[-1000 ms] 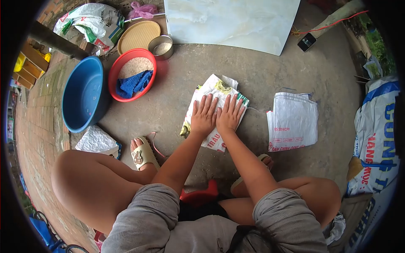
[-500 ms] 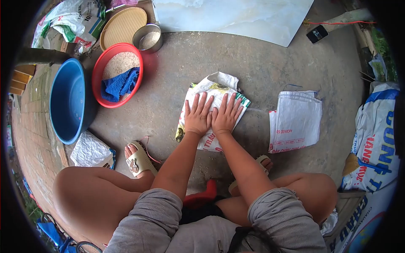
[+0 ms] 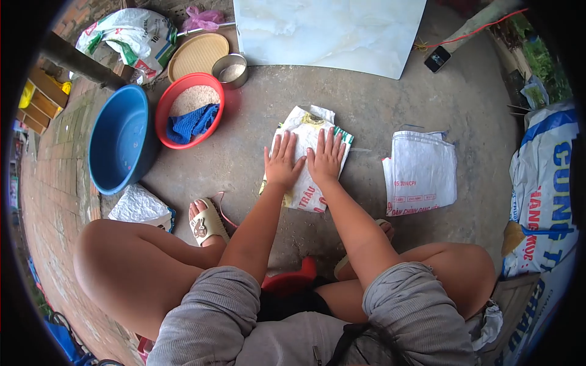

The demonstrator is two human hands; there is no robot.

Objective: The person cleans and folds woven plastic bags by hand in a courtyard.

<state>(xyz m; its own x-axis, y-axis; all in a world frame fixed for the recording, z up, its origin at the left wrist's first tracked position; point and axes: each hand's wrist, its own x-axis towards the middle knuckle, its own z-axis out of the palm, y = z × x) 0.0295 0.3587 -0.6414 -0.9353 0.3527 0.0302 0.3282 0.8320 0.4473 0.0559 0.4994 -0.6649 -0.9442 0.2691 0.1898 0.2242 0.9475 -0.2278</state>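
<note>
A folded white woven sack [image 3: 308, 194] with red, yellow and green print lies on the concrete floor in front of me. My left hand [image 3: 283, 163] presses flat on its left part, fingers spread. Beside it my right hand [image 3: 325, 160] also lies flat on the sack, fingers apart, with a small gap between the two thumbs. Neither hand grips anything. To the right of the hands lies another folded white sack [image 3: 422, 168] with red lettering, apart from the first.
At the left stand a blue basin [image 3: 116, 143] and a red basin [image 3: 160, 116] holding pale grain and a blue cloth [image 3: 194, 124]. Behind them are a metal bowl [image 3: 239, 78] and a tan tray [image 3: 189, 56]. A marbled panel [image 3: 329, 36], phone [image 3: 437, 59] and large printed sack [image 3: 543, 189] surround the floor.
My hands have moved slightly apart on the folded sack, still flat. The camera view has shifted, so the surroundings sit a little differently in frame.
</note>
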